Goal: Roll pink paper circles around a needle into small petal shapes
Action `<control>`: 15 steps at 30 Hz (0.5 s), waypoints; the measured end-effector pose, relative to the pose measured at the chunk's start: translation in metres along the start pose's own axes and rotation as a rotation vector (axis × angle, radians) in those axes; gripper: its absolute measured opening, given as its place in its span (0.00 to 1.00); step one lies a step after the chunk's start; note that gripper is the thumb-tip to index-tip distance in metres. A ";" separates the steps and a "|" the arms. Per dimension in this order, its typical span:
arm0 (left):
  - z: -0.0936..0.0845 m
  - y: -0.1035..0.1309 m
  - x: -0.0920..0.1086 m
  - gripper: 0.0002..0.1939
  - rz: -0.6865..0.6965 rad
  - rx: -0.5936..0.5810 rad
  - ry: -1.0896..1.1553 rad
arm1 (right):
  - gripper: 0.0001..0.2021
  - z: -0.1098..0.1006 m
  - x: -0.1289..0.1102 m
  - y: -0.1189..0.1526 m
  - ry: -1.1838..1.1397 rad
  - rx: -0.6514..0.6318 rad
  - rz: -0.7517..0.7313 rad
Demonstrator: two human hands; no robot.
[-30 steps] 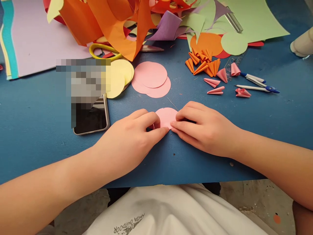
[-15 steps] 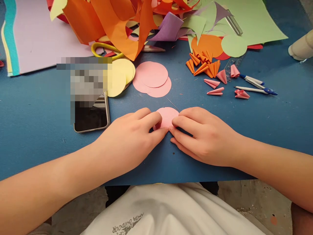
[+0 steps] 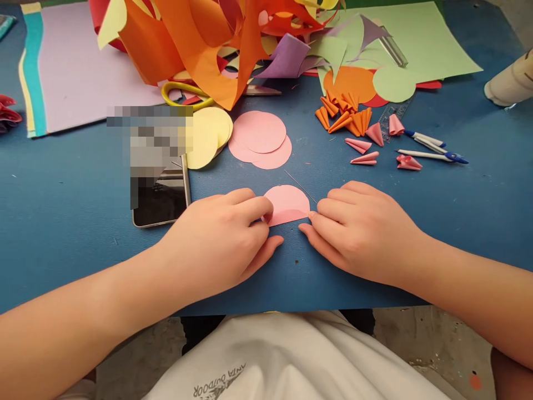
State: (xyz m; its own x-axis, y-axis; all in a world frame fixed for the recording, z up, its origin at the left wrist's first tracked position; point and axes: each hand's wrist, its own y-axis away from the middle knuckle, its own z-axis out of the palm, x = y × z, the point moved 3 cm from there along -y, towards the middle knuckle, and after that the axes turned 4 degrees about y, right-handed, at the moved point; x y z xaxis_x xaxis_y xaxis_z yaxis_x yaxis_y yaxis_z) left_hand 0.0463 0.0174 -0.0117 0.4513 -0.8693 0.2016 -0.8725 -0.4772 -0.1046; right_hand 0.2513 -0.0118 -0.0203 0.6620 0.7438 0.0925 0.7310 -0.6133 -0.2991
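Pink paper disc [image 3: 288,197] near centre, near edge folded over straight. Left hand [image 3: 234,233]: fingers curled at its left end, thumb apart, grip hidden. Right hand [image 3: 364,228]: fingers bunched at right corner, grip unclear. Far right, orange cones [image 3: 341,120] already shaped; farther pink discs [image 3: 259,132] unfolded.

A blue bench [image 3: 79,205] spans the scene, its surface flecked and scuffed. Below its near edge lies grey, speckled floor [image 3: 435,341], with an orange spot [image 3: 475,381] at near right.
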 end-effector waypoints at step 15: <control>0.007 -0.002 -0.010 0.10 -0.037 0.203 0.383 | 0.04 -0.001 -0.001 0.000 -0.117 0.308 -0.067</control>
State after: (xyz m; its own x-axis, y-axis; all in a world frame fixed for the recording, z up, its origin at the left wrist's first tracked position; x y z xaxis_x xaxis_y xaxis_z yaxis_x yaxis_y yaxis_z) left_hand 0.0452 0.0259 -0.0198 0.3465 -0.7586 0.5518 -0.7852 -0.5564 -0.2719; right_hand 0.2505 -0.0125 -0.0192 0.5779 0.8160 0.0172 0.6760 -0.4667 -0.5703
